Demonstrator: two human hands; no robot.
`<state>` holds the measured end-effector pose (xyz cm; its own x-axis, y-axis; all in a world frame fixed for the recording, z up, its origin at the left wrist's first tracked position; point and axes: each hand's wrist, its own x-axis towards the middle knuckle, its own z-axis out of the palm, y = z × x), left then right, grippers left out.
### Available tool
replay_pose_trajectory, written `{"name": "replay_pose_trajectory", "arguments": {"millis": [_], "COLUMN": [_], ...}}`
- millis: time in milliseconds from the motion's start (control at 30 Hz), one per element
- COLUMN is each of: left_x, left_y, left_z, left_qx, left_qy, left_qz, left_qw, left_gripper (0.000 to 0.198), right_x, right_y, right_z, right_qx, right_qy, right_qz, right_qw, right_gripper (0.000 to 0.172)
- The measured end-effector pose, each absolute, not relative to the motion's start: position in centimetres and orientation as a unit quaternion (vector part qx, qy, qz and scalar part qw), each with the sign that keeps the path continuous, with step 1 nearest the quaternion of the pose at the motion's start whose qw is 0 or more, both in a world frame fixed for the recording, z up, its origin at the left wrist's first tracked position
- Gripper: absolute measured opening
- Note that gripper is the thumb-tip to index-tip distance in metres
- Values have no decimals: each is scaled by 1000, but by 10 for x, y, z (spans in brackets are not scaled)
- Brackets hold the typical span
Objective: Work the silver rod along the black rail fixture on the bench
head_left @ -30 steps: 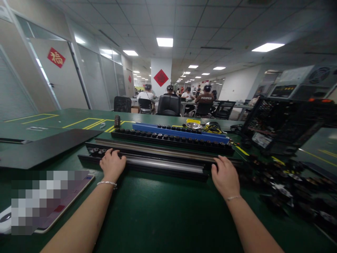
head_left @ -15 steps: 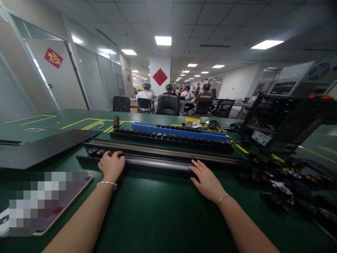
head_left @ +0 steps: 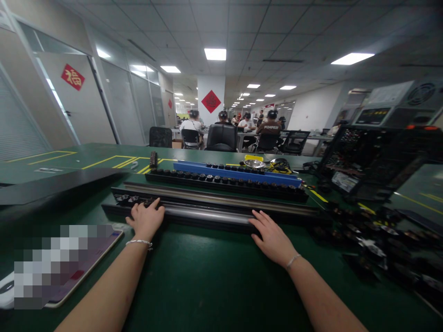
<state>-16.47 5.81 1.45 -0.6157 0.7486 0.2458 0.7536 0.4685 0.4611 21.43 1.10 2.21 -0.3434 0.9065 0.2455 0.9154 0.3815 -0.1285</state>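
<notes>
A long black rail with a shiny grey metal strip along it lies across the green table in front of me. My left hand rests over its left part, fingers bent and spread, the fingertips partly hidden beside small dark wheels in the channel. Toward the right part, my right hand lies with its fingers stretched out, fingertips touching the rail. Neither hand is wrapped round anything visible. Just behind lies a second black rail with a metal strip.
Farther back are a black strip with rows of wheels, a blue rail and a metal dish. Dark parts and an open computer case crowd the right. A phone-like slab and dark sheet lie left.
My left hand has shifted slightly left, its fingers spread a little wider. My right hand and the rails stay put. The dark sheet at left looks more curved.
</notes>
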Motion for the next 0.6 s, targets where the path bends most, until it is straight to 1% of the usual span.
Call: {"name": "replay_pose_trajectory", "arguments": {"millis": [200,600], "left_x": [-159,-145], "left_y": [56,53], "left_z": [15,16], "left_qx": [-449,-465], "left_qy": [-851,-852], "left_qz": [-271,-238], "left_qw": [23,47], "left_gripper": [40,40], "right_x": [213,214], "right_y": [9,10], "right_z": [23,21], "right_qx": [-555,-553], "right_qy": [-820,-820], "right_qz": [-21,-25], "right_qw": [139,143], "right_gripper": [43,43]}}
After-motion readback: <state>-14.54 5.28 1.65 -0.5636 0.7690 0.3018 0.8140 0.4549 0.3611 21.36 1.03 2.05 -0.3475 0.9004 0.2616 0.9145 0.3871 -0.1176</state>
